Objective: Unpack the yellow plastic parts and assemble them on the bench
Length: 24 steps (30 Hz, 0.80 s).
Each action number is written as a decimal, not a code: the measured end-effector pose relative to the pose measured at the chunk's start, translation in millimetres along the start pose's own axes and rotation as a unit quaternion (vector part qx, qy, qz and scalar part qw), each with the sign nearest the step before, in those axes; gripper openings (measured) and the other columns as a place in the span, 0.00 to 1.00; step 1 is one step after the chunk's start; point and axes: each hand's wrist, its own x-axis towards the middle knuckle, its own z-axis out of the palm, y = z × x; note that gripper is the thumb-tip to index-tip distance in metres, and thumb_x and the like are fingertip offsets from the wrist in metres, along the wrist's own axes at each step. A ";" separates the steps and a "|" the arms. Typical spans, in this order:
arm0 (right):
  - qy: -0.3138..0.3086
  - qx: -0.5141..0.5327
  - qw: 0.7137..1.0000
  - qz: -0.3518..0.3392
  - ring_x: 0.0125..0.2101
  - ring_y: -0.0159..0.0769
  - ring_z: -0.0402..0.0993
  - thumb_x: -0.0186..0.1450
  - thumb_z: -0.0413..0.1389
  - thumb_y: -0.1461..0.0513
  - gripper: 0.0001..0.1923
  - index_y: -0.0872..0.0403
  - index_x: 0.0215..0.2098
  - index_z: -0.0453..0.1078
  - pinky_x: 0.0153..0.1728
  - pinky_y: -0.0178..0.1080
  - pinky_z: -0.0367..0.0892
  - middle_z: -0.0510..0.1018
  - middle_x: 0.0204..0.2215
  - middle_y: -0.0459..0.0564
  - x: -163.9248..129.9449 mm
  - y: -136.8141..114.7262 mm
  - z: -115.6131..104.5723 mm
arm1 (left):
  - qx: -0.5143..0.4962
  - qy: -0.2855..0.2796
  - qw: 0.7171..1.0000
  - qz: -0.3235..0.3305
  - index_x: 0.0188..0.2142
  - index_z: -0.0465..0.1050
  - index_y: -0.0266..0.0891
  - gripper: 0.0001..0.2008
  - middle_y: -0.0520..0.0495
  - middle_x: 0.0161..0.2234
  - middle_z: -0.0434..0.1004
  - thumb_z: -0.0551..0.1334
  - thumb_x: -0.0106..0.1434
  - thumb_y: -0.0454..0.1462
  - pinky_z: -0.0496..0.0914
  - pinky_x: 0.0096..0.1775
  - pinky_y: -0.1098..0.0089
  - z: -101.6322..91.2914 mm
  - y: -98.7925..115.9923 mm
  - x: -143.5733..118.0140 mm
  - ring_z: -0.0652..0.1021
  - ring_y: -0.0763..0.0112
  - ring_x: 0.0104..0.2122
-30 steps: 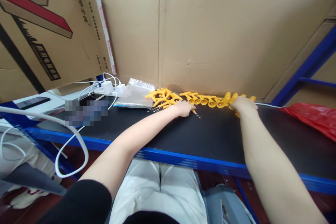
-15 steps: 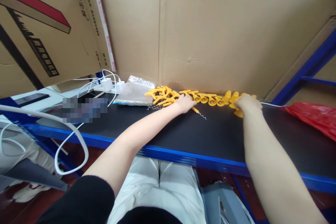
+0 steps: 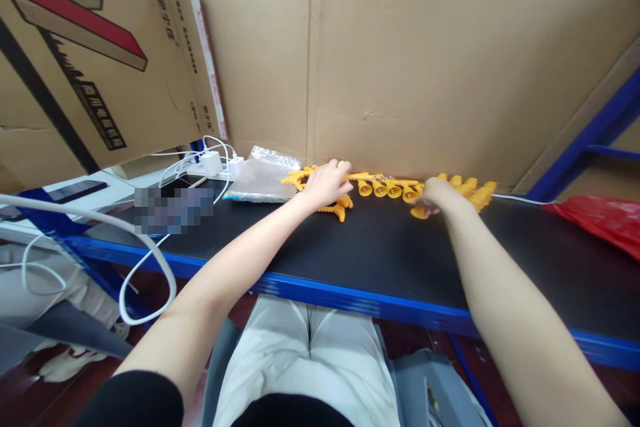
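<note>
We sit facing a tall cardboard wall (image 3: 410,60) that backs a black surface (image 3: 380,253) with a blue front edge. A printed carton (image 3: 90,60) leans in at far left, a red bag (image 3: 600,223) lies at far right, and a clear plastic bag (image 3: 260,177) sits beside white chargers (image 3: 215,163) and their cables. Along the foot of the wall runs a line of yellow plastic pieces (image 3: 387,187), some in a loose heap, some in a neat row. Our left hand (image 3: 327,183) rests on the heap, fingers curled over a few; whether it grips one we cannot tell. Our right hand (image 3: 437,195) lies on the pieces at the right end, its grip hidden. Judging by the layout, the middle is lined up and both ends remain unsorted.
</note>
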 end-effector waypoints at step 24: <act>0.006 0.009 0.954 -0.300 0.45 0.40 0.71 0.59 0.59 0.64 0.12 0.56 0.42 0.68 0.48 0.39 0.63 0.75 0.45 0.55 -22.0 -57.0 36.3 | -0.054 -0.036 0.998 -0.001 0.38 0.71 0.40 0.13 0.47 0.33 0.76 0.58 0.55 0.43 0.65 0.35 0.68 15.7 -41.6 -10.0 0.75 0.63 0.35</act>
